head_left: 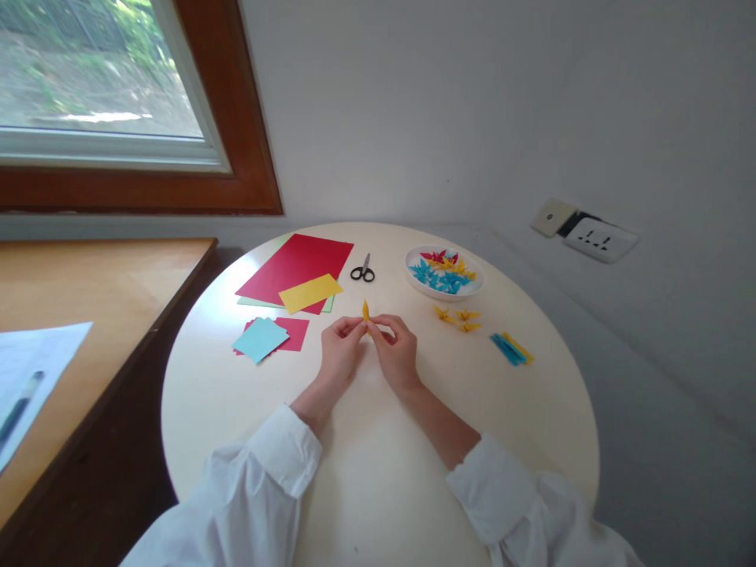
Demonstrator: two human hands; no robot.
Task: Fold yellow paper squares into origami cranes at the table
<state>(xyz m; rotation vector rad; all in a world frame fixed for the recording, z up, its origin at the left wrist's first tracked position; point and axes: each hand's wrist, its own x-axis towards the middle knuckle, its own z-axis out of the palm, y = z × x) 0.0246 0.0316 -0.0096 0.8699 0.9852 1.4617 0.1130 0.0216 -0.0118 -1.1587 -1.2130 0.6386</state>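
Observation:
Both hands meet over the middle of a round cream table (378,472). My left hand (339,350) and my right hand (394,350) pinch a small folded yellow paper piece (366,313) between their fingertips; its pointed tip sticks up. Both hands are closed on it, wrists resting low on the tabletop. White sleeves cover both forearms.
A large red sheet (298,268), a yellow sheet (310,292) and a light-blue square (260,339) lie to the left. Black scissors (362,271) lie behind the hands. A white plate (444,273) of folded paper pieces, three yellow folded pieces (459,318) and blue and yellow strips (511,348) lie to the right. A wooden desk (88,315) stands at the left.

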